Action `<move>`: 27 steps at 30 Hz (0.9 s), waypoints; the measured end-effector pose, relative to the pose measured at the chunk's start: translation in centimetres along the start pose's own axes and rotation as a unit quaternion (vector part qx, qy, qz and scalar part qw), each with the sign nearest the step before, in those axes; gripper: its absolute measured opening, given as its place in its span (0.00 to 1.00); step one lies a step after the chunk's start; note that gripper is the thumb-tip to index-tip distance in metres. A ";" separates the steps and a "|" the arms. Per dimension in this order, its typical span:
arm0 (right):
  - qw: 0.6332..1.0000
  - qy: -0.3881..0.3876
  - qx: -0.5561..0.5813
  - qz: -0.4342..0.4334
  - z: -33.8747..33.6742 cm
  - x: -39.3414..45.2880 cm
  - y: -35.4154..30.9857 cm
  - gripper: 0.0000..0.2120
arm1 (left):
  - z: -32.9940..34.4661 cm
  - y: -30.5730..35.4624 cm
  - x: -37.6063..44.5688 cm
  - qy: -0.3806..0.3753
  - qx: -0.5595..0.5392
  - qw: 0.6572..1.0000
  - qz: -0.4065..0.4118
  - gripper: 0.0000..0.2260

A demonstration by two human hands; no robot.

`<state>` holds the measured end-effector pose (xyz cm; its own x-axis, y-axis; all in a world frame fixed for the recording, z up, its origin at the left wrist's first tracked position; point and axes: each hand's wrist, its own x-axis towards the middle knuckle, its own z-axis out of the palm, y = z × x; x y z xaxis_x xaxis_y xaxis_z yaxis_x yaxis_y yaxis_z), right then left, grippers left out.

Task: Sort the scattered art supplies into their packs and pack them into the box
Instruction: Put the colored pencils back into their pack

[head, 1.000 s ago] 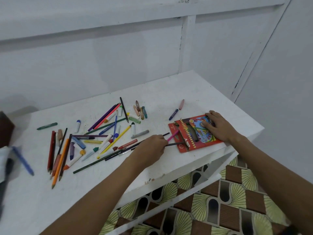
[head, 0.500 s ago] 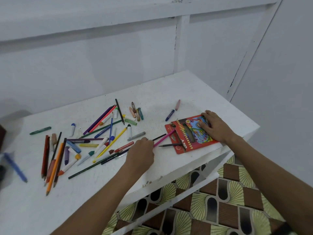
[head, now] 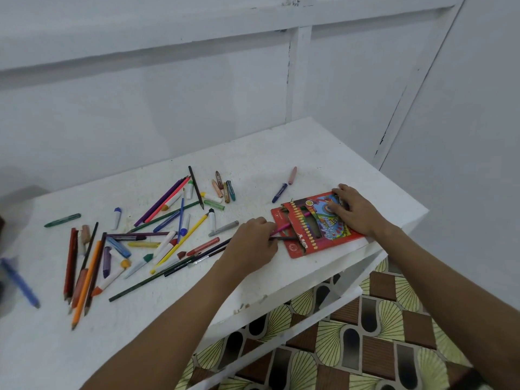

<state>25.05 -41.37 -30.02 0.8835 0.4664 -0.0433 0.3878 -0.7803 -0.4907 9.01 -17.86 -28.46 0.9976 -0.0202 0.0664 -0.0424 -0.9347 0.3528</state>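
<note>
right, i've got the red pencil pack (head: pixel 316 225) lying flat at the right end of the white bench (head: pixel 281 153), close to its front edge, and i'd say it sits there so its open mouth faces the pile and i can feed things in sideways. my right hand (head: pixel 356 211) is spread on the far end of the pack, fingers fairly straight, palm down, pressing it to the bench rather than gripping it, which i reckon stops the card sliding while i push. my left hand (head: pixel 253 243) is just beside the pack's open end, fingers curled in and pinching a pink pencil (head: pixel 284 227) whose tip is already inside the mouth; a dark pencil (head: pixel 282 237) lies just below it, also pointing into the pack, and i can't tell whether my fingers have hold of that one too. so this is the feeding-in step, early on by my reading, because most of the supplies lie loose across the middle and left of the bench: long pencils, stubby crayons, capped markers, all crossing one another. a blue crayon (head: pixel 279 193) and a pink crayon (head: pixel 292 175) sit apart, just behind the pack. no other pack and no box shows clearly from here; something dark sits at the left edge but i can't make it out.
</note>
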 end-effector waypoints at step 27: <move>0.999 0.007 0.046 -0.002 -0.3 -0.2 -0.3 0.28 | 0.5 0.4 3.1 0.020 -0.063 0.990 -0.122 0.08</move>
<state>24.78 -41.34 -29.61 0.8855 0.4637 -0.0300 0.3666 -0.7367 -0.5682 12.11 -18.48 -28.53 0.9759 0.2182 0.0005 0.1915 -0.8579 0.4769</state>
